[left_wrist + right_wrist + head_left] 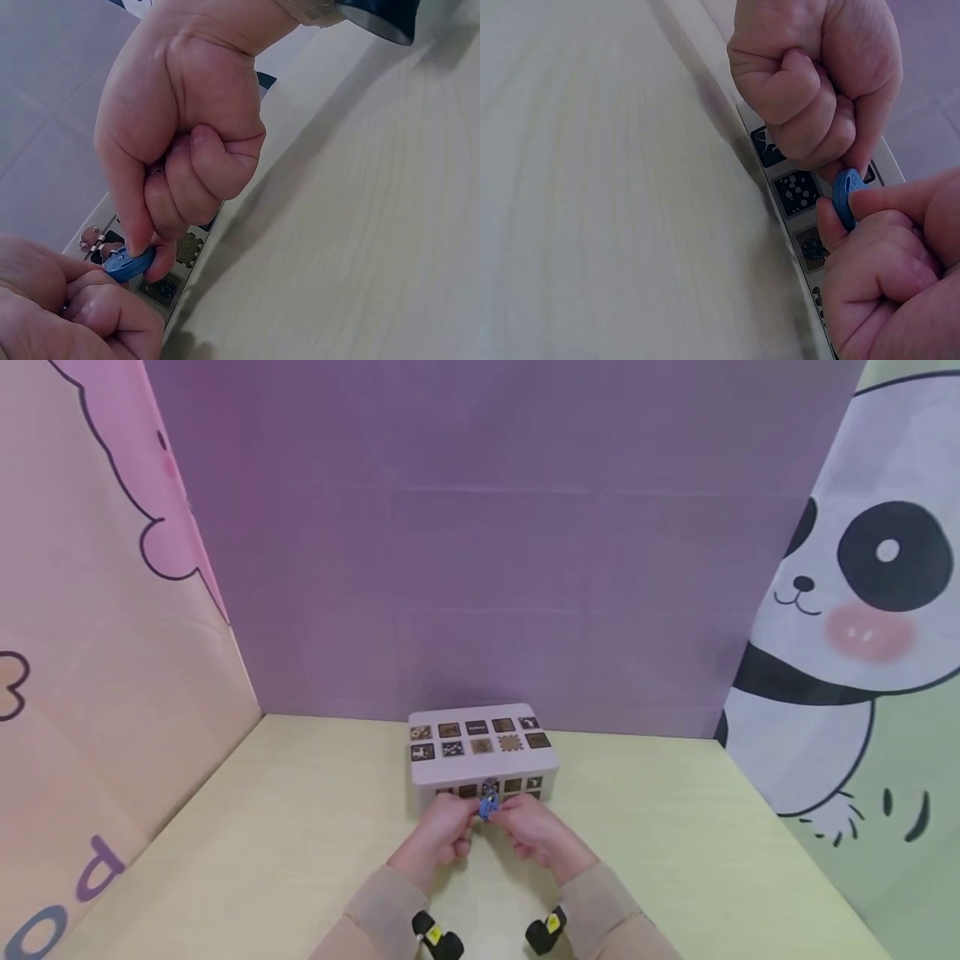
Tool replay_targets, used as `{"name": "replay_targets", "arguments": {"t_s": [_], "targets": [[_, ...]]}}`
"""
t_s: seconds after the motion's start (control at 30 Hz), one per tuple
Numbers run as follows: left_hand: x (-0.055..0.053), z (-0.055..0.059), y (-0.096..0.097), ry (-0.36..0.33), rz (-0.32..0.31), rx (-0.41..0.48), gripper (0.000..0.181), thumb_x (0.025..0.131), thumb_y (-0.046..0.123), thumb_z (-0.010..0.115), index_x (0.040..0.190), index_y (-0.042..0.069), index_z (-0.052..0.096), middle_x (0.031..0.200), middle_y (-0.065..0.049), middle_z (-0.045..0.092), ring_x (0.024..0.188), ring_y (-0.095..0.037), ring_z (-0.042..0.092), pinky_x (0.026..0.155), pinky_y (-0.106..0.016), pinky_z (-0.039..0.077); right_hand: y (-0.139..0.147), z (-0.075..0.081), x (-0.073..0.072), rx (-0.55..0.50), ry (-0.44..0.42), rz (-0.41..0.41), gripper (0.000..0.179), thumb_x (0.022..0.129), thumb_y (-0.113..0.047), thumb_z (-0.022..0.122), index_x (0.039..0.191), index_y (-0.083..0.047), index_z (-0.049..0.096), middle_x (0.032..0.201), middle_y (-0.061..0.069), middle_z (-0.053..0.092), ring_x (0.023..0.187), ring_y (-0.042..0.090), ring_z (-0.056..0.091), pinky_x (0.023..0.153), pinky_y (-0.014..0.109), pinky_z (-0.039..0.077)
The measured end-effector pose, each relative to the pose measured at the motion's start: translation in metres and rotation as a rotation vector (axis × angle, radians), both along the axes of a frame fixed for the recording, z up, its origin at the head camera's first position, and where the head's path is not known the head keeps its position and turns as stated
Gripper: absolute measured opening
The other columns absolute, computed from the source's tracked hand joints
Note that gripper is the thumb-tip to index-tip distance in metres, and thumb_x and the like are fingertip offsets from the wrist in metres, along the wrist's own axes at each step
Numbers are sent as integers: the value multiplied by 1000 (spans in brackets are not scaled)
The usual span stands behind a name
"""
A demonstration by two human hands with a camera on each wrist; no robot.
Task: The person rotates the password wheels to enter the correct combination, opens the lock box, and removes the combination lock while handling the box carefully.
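Observation:
A small blue padlock (489, 804) is at the front of a white box (450, 772) printed with rows of dark and brown square pictures. My left hand (446, 824) pinches the padlock from the left between thumb and forefinger, its other fingers curled in. From the right, my right hand (532, 828) pinches the same padlock with thumb and fingertip. In the left wrist view, the padlock (127, 264) shows its blue body between both hands, beside a metal clasp (90, 238) on the box. The fingers partly hide the padlock and the box front.
The box stands on a pale wooden table (300, 810), near the purple back wall (487, 568). A printed panel stands on the left, and a panda panel (862, 610) on the right. Small black cameras (547, 931) are strapped to both wrists.

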State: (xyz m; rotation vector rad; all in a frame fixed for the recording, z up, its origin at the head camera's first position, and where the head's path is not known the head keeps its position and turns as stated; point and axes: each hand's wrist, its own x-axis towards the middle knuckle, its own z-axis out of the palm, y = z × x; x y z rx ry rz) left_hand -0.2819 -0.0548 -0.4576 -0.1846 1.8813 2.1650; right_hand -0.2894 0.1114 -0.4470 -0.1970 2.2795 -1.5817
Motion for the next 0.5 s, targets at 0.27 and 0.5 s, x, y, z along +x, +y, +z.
{"name": "replay_targets", "arguments": {"t_s": [0.27,0.5], "targets": [[1,-1,2,-28,29,94,12,100,9,51,89,4,53,63,6,39,47,-5,28,41,-21,24,-4,-2,0,5,10,-19,20,99,-15,61,99,2,72,57,-6,38,47,8,31,43,21,27],[1,1,2,-46,42,125,10,101,10,50,98,1,53,65,5,40,48,-5,29,42,-20,25,-6,-2,0,4,13,-24,20,99,-15,61,99,2,72,57,-6,38,47,8,30,43,21,26]]}}
